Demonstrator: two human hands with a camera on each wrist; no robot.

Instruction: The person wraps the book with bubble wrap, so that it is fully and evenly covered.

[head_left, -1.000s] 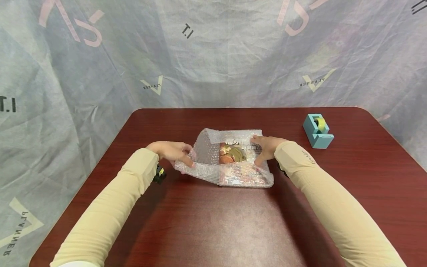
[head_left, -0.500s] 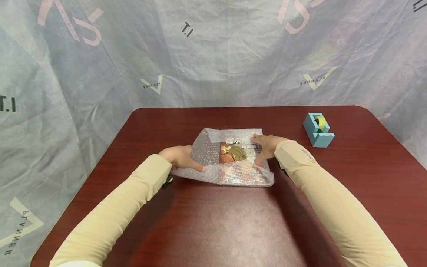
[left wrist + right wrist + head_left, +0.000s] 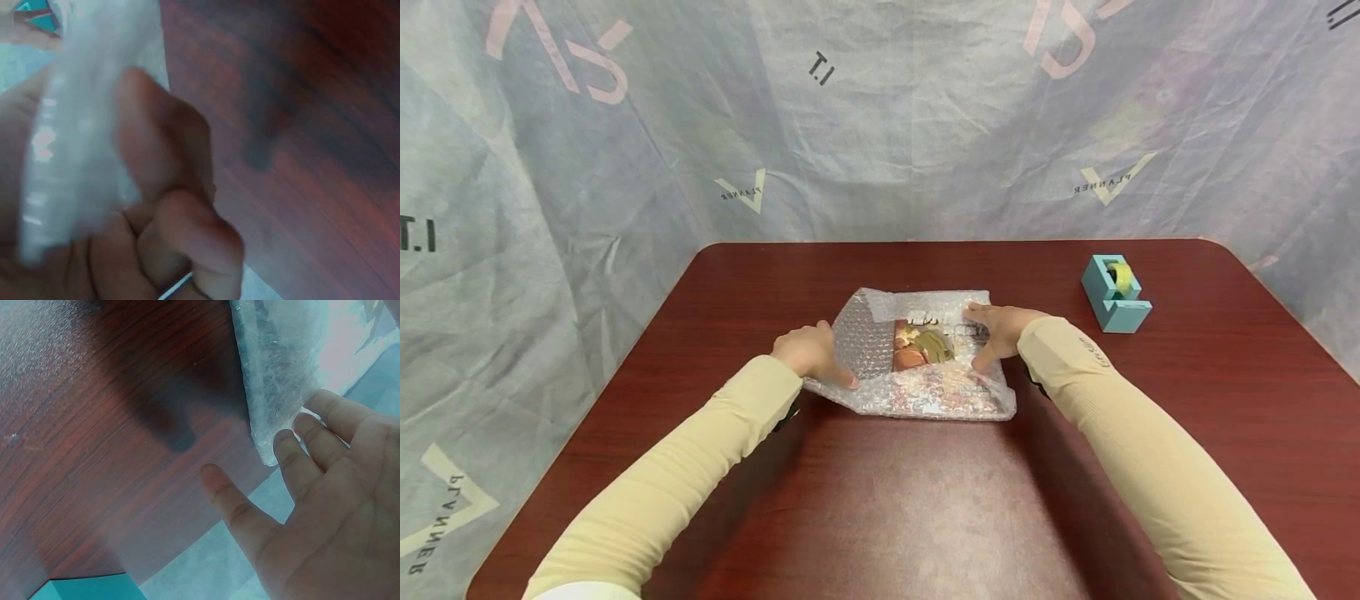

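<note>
**Two hands folding bubble wrap over a printed packet on a tabletop**

Backdrop (image 3: 880, 117): a creased grey sheet with printed letters and chevrons fills the field from 9 through 12 to 3 o'clock; some of its marks are cut off by the frame edges.

Tabletop (image 3: 895, 500): dark red wood grain, with its near corners cut off at 6 o'clock.

Sleeves: tan, entering from 7 and 5 o'clock; they hide both wrists in the head view.

Bubble wrap (image 3: 868, 342): a clear sheet lying at the centre of the tabletop, its left flap raised and tilted toward 3 o'clock. In the left wrist view it is only a white blur (image 3: 75, 125).

Packet (image 3: 934, 346): a flat printed item inside the wrap. Its lettering and lower half are clouded by the bubbles and cannot be read.

Left hand (image 3: 808, 352): at 9 o'clock of the wrap, fingers curled round the raised flap's edge; the close view confirms the pinch (image 3: 169, 219), though out of focus.

Right hand (image 3: 1000, 329): at 3 o'clock, fingers straight and spread, pressing flat on the wrap over the packet. The right wrist view shows its fingertips (image 3: 294, 450) touching the wrap's corner (image 3: 281, 369).

Tape dispenser (image 3: 1115, 293): teal, standing well apart at 2 o'clock; its roll is partly sunk in the housing.
</note>
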